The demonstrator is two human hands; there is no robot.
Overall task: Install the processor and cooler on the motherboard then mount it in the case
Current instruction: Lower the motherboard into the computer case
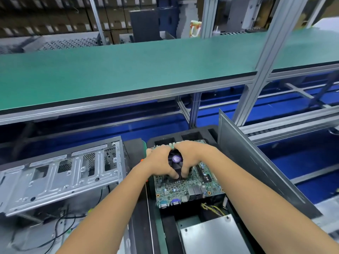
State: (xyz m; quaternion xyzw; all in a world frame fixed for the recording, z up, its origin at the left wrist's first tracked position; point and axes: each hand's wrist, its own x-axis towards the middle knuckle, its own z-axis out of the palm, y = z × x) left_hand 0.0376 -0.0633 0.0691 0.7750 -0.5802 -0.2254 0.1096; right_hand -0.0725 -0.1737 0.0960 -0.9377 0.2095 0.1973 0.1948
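Both hands close in on the CPU cooler (pixel 175 162) from opposite sides, which makes sense for this step: the cooler has to sit square over the processor socket, and pressure from both sides keeps it from tipping as it is seated. The left hand (pixel 159 161) curls round the cooler's left flank, its thumb reaching down to the near edge of the heatsink fins. The right hand (pixel 192 155) arches over the far and right side, fingers (pixel 185 171) bent down onto the fins close to the left thumb. Both hands grip the cooler rather than lie flat on it — whether they are pressing clips or only steadying it, I cannot tell.

The cooler is a low black unit with a round fan and a purple hub label in the middle; dark fins show below the fan between the two thumbs. It sits on the motherboard (pixel 185 187), a green board thick with small components, its row of rear ports — blue and black connectors — facing the person. The board rests on a black foam tray (pixel 183 136) on the bench, raised and kept flat, likely so that pressing down does not bend it.

The open metal case (pixel 62 173) lies on its side just left of the tray, its bare chassis facing up and ready to take the board. A dark side panel (pixel 256 162) leans to the right. Judging by this, the cooler step is in hand and mounting is not yet begun.
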